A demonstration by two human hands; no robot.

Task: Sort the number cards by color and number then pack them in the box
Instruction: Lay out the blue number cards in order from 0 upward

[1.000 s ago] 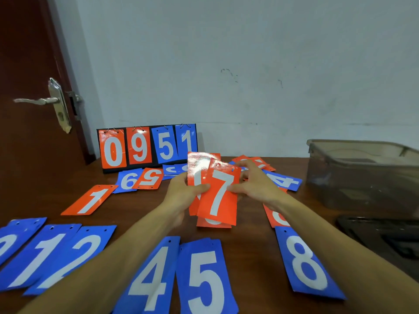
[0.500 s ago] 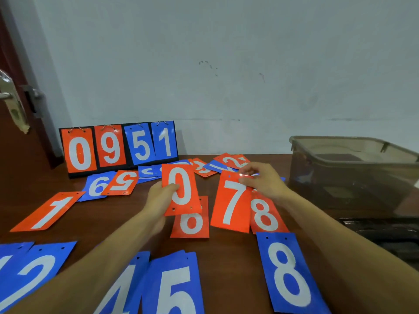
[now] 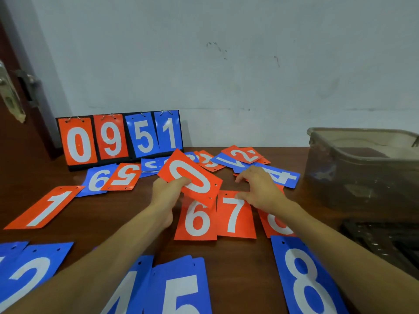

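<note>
My left hand (image 3: 167,191) grips an orange 0 card (image 3: 190,177), tilted above the table. Below it lie an orange 6 card (image 3: 196,219) and an orange 7 card (image 3: 235,215) side by side. My right hand (image 3: 258,189) hovers with spread fingers, its thumb touching the 7 card's top edge, and partly covers an orange 8 card (image 3: 277,225). An orange 1 card (image 3: 45,207) lies at the left. Blue cards 2 (image 3: 29,268), 4 (image 3: 127,288), 5 (image 3: 181,288) and 8 (image 3: 303,279) line the near edge. The clear plastic box (image 3: 362,166) stands at the right.
A scoreboard stand (image 3: 120,138) showing 0 9 5 1 leans against the wall. In front of it lie mixed cards: blue 6 (image 3: 97,180), orange 5 (image 3: 124,176), orange 2 (image 3: 243,155), blue 4 (image 3: 278,176). A dark lid (image 3: 385,236) lies at the right; a door handle (image 3: 9,94) is at the left.
My right hand laid the orange 7 card flat beside the 6 and let it go. My left hand kept the orange 0 card and tilted it sideways. The camera turned right.
</note>
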